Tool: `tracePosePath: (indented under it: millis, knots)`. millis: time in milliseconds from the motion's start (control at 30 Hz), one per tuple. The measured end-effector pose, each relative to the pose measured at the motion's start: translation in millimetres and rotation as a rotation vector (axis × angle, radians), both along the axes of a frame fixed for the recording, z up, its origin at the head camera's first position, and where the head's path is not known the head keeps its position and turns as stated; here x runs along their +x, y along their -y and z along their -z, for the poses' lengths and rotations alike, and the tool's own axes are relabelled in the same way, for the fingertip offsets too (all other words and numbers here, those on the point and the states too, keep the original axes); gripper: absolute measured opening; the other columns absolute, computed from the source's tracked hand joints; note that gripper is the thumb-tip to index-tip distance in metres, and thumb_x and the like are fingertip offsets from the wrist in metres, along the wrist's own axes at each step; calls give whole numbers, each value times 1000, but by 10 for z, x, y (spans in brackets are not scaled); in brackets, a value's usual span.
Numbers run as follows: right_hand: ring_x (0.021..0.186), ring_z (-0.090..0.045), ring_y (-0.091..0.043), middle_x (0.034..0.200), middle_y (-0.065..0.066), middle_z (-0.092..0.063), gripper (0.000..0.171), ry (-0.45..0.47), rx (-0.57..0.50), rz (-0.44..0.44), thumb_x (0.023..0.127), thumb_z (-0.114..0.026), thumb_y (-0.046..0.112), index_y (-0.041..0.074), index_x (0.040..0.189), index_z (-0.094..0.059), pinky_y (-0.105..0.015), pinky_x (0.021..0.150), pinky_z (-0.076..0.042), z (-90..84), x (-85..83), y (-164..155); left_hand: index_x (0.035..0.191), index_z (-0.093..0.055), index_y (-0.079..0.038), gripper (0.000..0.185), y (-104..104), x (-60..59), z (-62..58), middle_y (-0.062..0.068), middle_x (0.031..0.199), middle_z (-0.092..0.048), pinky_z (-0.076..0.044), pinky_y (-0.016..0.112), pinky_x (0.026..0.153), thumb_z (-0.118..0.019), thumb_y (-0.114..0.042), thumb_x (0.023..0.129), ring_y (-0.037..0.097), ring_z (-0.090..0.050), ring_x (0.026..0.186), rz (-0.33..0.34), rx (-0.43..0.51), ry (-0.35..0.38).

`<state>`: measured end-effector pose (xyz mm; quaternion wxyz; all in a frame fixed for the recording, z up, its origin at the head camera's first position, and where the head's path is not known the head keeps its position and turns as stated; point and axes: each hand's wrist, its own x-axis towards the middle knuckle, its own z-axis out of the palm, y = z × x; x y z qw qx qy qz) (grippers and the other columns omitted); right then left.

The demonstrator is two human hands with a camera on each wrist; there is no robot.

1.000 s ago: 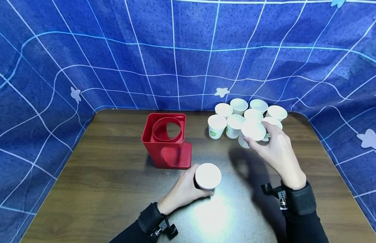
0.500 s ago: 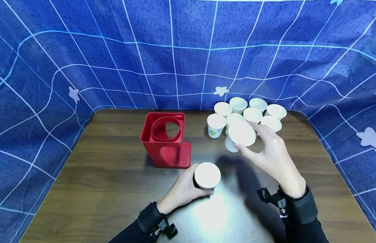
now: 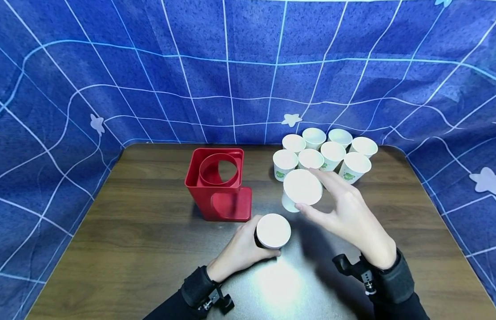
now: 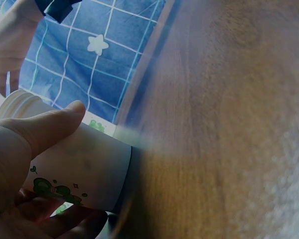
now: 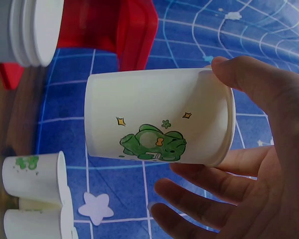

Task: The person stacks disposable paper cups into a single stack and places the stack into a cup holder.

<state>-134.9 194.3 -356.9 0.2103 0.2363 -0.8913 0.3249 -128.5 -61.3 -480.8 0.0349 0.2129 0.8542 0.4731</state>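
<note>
My left hand [image 3: 241, 251] grips a small stack of white paper cups [image 3: 273, 231] near the middle of the table. Several nested rims of that stack show in the right wrist view [image 5: 35, 30]. Up and to the right of it, my right hand [image 3: 348, 215] holds one white paper cup [image 3: 302, 189] off the table, thumb and fingers at its rim. A green bear print [image 5: 154, 143] shows on this cup's side in the right wrist view. The held cup is apart from the stack, mouth upward.
Behind my right hand several more paper cups [image 3: 285, 161] stand upright in a cluster at the table's back right. A red holder with a round ring [image 3: 221, 200] stands left of the cups. A blue gridded cloth [image 3: 248, 80] hangs behind the wooden table [image 3: 131, 231].
My right hand has lifted the paper cup away from the cluster and brought it left and nearer, towards the stack. The left hand and its stack have stayed in place.
</note>
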Motion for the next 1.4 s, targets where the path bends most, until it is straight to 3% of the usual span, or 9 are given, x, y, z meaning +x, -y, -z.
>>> tracePosePath:
  millis: [133, 467, 667, 867, 1000, 1400]
  knots:
    - [123, -63, -21, 136, -2, -67, 73, -23, -7, -55, 77, -90, 25, 14, 142, -60, -19, 109, -41, 4, 9, 41, 131, -59, -17, 77, -1, 3, -9, -3, 121, -70, -54, 39, 99, -98, -28, 66, 13, -66, 112, -3, -11, -8]
    - [112, -63, -12, 123, 2, -68, 69, 0, -3, -158, 78, -90, 29, 12, 138, -62, -15, 102, -45, -19, 93, 135, 128, -59, -17, 74, -1, -2, -5, -2, 115, -71, -55, 33, 93, -98, -27, 66, 15, -68, 105, 7, 1, -17]
    - [117, -64, -13, 129, 2, -67, 69, 46, 10, -196, 80, -89, 31, 11, 140, -61, -25, 101, -51, 8, 127, 194, 127, -59, -16, 73, -2, -8, -13, -4, 113, -70, -55, 33, 91, -98, -27, 66, 12, -66, 102, 6, -15, -25]
    - [122, -63, -14, 135, 2, -65, 70, 145, 31, -252, 83, -86, 36, 11, 142, -59, -41, 100, -55, 41, 129, 235, 137, -55, -18, 82, 1, -15, -15, -3, 125, -68, -52, 39, 99, -97, -28, 68, 13, -64, 112, 6, -30, 17]
    - [123, -62, -13, 134, 2, -64, 70, 192, 60, -270, 84, -85, 40, 12, 142, -58, -42, 100, -55, 60, 124, 246, 143, -53, -20, 87, 3, -14, -14, -5, 132, -66, -50, 41, 104, -97, -27, 68, 13, -62, 118, 11, -18, 45]
    - [119, -62, -13, 127, 3, -67, 66, 306, 149, -283, 79, -88, 42, 13, 133, -63, -41, 100, -54, 121, 58, 253, 135, -56, -16, 80, 4, -9, 3, -4, 125, -68, -53, 37, 101, -97, -29, 68, 10, -63, 113, 6, -27, 27]
